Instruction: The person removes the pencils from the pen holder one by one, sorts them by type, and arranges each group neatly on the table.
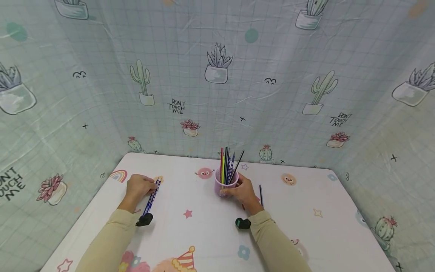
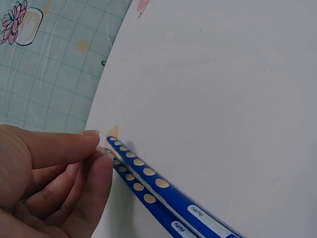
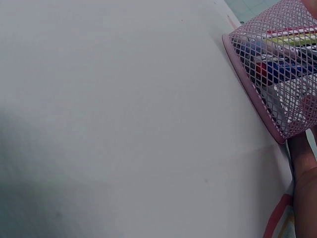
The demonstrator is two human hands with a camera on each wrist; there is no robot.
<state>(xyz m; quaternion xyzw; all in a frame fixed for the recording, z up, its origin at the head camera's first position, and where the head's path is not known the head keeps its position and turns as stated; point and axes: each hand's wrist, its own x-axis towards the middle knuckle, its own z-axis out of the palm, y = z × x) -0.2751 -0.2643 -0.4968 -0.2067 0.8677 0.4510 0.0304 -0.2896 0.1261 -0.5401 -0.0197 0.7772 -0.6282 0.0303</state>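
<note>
In the head view my left hand (image 1: 137, 188) is at the left of the table, at the far ends of two blue pencils (image 1: 151, 199) with pale oval spots. The left wrist view shows the thumb and fingers pinching the end of the lower pencil (image 2: 139, 187); the other blue pencil (image 2: 148, 172) lies alongside it. At the middle back, my right hand (image 1: 247, 192) grips a pink mesh pencil cup (image 1: 218, 186) from its right side. The cup (image 3: 250, 91) stands upright on the table with several pencils (image 1: 227, 162) in it.
A dark pencil (image 1: 261, 194) lies right of my right hand. The white table (image 1: 190, 234) bears printed cartoon figures. A cactus-patterned cloth (image 1: 190, 75) hangs behind it and at both sides. Black wrist cameras (image 1: 145, 219) sit below both hands.
</note>
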